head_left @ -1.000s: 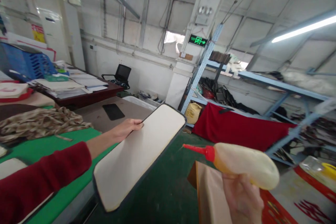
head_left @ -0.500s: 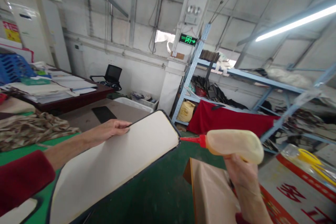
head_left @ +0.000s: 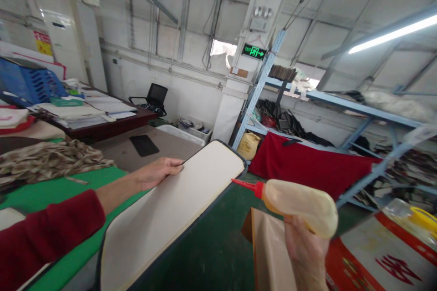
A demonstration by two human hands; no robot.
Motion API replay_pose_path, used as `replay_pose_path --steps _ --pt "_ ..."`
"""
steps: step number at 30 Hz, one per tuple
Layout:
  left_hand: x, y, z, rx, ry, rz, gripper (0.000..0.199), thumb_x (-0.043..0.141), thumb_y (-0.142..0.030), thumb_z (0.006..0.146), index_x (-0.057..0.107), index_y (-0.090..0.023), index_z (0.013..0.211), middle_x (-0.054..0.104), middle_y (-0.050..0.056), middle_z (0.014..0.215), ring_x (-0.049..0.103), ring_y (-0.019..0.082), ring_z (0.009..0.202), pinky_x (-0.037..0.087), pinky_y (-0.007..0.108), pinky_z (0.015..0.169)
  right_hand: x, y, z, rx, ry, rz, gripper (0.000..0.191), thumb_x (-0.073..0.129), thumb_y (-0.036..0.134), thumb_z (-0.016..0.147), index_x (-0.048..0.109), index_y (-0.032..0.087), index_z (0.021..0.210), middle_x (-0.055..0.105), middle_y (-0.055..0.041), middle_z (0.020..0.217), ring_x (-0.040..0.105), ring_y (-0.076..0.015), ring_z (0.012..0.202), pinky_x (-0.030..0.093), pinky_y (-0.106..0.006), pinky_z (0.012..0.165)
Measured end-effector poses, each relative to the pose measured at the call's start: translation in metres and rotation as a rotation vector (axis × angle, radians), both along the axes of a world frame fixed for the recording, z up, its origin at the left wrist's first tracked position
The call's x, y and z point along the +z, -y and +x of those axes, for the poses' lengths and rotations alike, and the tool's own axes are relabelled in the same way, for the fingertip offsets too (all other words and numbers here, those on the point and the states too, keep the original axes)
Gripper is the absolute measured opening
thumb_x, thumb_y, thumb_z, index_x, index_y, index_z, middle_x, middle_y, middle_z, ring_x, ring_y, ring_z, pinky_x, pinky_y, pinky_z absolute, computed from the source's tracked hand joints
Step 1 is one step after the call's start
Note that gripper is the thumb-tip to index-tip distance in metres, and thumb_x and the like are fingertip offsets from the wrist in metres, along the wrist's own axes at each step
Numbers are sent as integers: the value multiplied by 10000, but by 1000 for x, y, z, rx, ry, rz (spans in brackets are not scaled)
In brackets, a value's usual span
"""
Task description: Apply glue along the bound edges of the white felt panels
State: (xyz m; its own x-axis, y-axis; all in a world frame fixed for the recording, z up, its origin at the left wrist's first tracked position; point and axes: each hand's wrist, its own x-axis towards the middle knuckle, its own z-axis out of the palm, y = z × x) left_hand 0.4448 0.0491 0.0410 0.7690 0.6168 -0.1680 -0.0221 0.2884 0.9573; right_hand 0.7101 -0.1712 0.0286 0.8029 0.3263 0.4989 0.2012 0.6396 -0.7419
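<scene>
My left hand (head_left: pixel 166 173) pinches the upper left edge of a long white panel (head_left: pixel 177 209) with rounded corners and a dark rim, which is tilted in the air. In my right hand (head_left: pixel 305 243) is a squeeze bottle (head_left: pixel 300 202) with pale yellowish contents and a red nozzle. The bottle lies nearly level, its nozzle tip (head_left: pixel 233 181) at the panel's right edge, near the far corner. Whether the tip touches the panel or anything flows out, I cannot tell. A yellowish line runs along the panel's border.
A cardboard box with beige lining (head_left: pixel 269 254) stands below my right hand, beside a red and white package (head_left: pixel 389 254). Crumpled checked fabric strips (head_left: pixel 51 163) lie on the green table (head_left: pixel 92 191) to the left. Blue shelving (head_left: pixel 254 95) rises beyond.
The nozzle tip has shifted from the panel's far right corner back along its right edge. The bottle now slopes more, and the whole view has turned slightly left.
</scene>
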Motion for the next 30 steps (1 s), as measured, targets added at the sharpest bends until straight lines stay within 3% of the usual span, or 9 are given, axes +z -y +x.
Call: replay_pose_path --steps 4,8,11,16,23,30 --pt "-5 -1 2 -3 -12 12 450 752 -319 647 674 -144 1055 717 111 927 681 232 780 533 292 688 7 0 2 -48 37 51 463 742 196 591 624 239 1036 690 -22 863 645 -176 751 521 -361 778" --pt "-5 -1 1 -21 -19 29 454 743 -332 654 673 -157 1067 713 107 953 679 243 810 532 285 678 16 -1 11 -59 37 34 563 768 211 560 595 244 1095 673 -42 977 631 -200 875 518 -379 804" --pt "-4 0 0 -40 -10 28 444 743 -331 655 679 -173 1065 711 102 971 680 244 812 532 290 684 18 -2 16 -61 34 16 599 787 208 521 599 220 1089 667 -51 983 624 -186 865 529 -335 763" --pt "-6 -2 -4 -54 10 21 423 733 -327 677 678 -173 1067 712 100 970 682 231 801 532 283 691 10 1 19 -9 40 -7 575 782 173 515 608 194 1062 681 -31 858 630 -153 720 533 -285 680" --pt "-8 -2 -6 -63 17 19 392 703 -295 722 662 -174 1093 710 98 977 681 218 812 532 277 705 13 2 17 44 42 34 530 777 160 531 622 199 1036 682 -25 845 635 -151 728 530 -268 679" --pt "-13 -2 -7 -63 43 -1 388 702 -298 724 661 -162 1085 709 104 979 679 223 817 530 289 716 0 3 14 55 -12 -3 680 787 101 471 590 214 1112 683 -19 871 637 -143 769 523 -235 689"
